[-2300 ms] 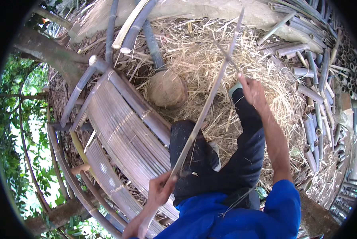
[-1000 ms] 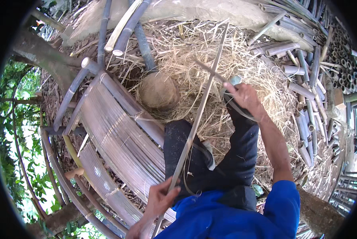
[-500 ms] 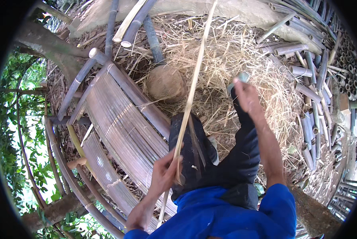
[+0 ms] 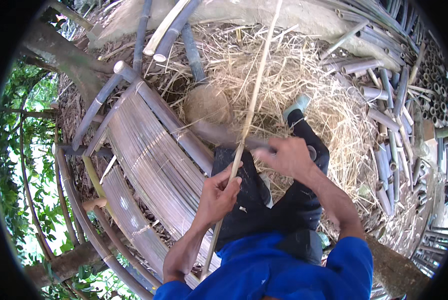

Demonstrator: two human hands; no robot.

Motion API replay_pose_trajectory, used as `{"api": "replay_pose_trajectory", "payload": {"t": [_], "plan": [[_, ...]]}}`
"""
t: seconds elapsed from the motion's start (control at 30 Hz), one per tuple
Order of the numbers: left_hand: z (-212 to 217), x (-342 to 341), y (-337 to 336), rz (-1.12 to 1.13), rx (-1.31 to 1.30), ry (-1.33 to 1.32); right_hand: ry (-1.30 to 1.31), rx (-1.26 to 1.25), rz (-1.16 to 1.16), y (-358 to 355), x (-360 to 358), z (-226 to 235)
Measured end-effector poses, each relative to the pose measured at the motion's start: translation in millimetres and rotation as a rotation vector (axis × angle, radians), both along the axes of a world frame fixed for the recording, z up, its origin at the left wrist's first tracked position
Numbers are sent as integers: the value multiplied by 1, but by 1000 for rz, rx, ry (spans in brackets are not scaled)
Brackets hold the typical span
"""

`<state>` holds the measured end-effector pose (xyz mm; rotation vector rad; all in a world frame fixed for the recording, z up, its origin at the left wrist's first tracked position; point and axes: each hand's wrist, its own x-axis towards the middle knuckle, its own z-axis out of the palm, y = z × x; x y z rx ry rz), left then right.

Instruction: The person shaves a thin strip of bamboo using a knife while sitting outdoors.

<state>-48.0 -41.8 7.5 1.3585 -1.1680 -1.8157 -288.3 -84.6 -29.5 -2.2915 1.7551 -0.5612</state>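
Observation:
A long pale bamboo strip (image 4: 257, 85) runs slantwise over my lap, from the top of the view down past my left forearm. My left hand (image 4: 221, 195) is closed round it, thumb and fingers pinching it above the thigh. In my right hand (image 4: 290, 157) is a long knife (image 4: 224, 134), its grip mostly covered by the fingers. The knife's blade is smeared by motion and points left, crossing the strip just above my left hand. Whether the edge touches the strip I cannot tell.
A slatted bamboo bench (image 4: 154, 145) stands along my left. Beyond my knees are a round wooden block (image 4: 207, 104) and a heap of straw-like shavings (image 4: 284, 75). Cut bamboo pieces (image 4: 381, 93) lie at the right, near stacked bamboo tubes (image 4: 441, 90).
My right hand has come down and left from near my foot, bringing the knife across the strip. My left hand has shifted slightly up and right along with the strip.

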Motion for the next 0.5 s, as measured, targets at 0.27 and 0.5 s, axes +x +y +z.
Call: {"api": "replay_pose_trajectory", "payload": {"t": [0.27,0.5], "plan": [[10,16,23,-67,47,15,49,-68,-261,-43,-41,-20],[26,58,106,-226,84,-200,623,-261,-287,-94,-240,-113]]}}
